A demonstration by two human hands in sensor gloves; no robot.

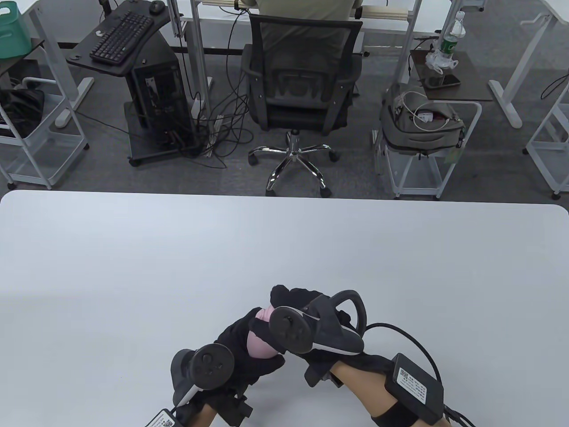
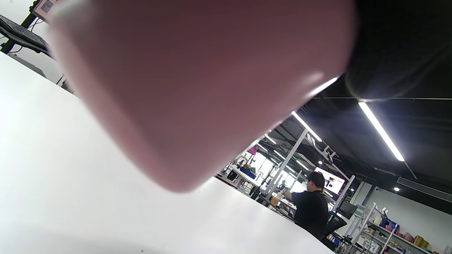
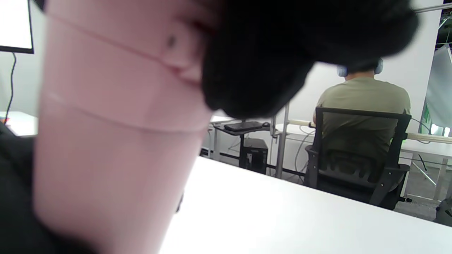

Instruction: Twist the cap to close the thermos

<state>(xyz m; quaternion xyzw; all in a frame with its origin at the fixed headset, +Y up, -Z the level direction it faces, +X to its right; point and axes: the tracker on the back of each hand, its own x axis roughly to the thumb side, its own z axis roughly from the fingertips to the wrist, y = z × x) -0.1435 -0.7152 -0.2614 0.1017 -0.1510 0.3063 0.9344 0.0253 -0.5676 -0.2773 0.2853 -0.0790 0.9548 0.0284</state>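
White table (image 1: 133,267) carries both hands: left hand (image 1: 242,351) wraps the pink thermos (image 1: 260,347) body, right hand (image 1: 311,329) grips its cap (image 3: 116,60) (blurred close up)

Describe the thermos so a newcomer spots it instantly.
On the white table, look at the near edge, where two black-gloved hands meet. The thermos is the pale pink cylinder held between the left hand and right hand, the only pink thing there.
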